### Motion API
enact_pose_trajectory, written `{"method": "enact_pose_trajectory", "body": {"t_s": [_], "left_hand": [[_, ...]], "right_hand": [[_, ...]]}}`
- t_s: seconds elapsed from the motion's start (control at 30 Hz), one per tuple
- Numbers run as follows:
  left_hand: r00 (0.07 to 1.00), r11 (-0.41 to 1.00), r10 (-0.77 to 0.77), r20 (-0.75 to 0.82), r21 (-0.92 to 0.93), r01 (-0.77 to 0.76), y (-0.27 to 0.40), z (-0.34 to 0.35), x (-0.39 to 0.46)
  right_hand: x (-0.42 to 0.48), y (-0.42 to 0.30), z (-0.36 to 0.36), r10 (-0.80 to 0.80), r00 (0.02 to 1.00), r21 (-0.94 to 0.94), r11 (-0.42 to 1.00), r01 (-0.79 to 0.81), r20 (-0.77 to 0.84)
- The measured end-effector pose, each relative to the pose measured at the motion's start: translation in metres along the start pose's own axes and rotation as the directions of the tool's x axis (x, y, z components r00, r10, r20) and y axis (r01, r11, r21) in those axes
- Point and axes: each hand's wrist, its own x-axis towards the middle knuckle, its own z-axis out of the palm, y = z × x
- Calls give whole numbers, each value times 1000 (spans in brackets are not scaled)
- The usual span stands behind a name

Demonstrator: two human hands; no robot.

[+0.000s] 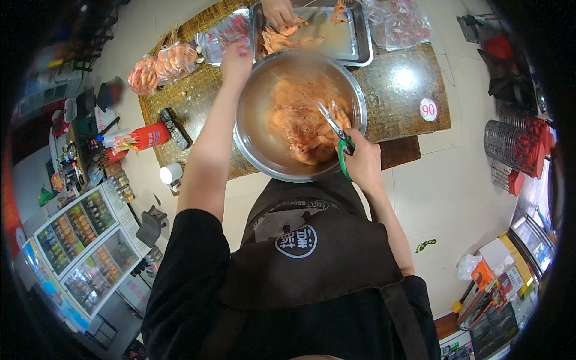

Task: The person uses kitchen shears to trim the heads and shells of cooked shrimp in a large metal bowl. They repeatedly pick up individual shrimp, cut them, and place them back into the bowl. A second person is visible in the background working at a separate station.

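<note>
My right hand (363,158) grips green-handled scissors (333,120), their metal blades slightly parted above a heap of orange shrimp (306,121). The heap sits in cloudy water in a large round metal basin (246,158) before me. My left hand (237,63) is raised at the basin's far left, beside a printed plastic bag (225,33). Blur and its angle hide whether its fingers hold anything. Just beyond the basin is a rectangular metal tray (366,45) with several shrimp (276,41) and cloudy liquid. Another person's hand (278,12) touches shrimp in that tray.
The wooden table (396,101) also carries bagged shrimp (175,62) and skewers (167,38) at far left. A remote control (176,128), a red container of sticks (150,136) and a white roll (171,173) lie along its left side. Crumpled plastic bags (398,22) lie right of the tray.
</note>
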Motion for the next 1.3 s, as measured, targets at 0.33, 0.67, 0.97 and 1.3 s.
{"method": "enact_pose_trajectory", "body": {"t_s": [0.33,0.67,0.97,1.3], "left_hand": [[966,911,-99,240,413,-10,-5,49,-89],[962,830,-133,239,557,-23,9,44,-104],[974,827,-31,225,553,-101,-12,25,-135],[858,645,-314,406,-571,507,25,-51,-188]], "right_hand": [[-6,-5,-5,-20,998,5,1000,20,-56],[-7,-13,-5,-47,998,8,999,47,-44],[-4,-25,7,-40,999,-75,996,43,31],[-10,-39,-7,-119,948,-23,991,132,295]]}}
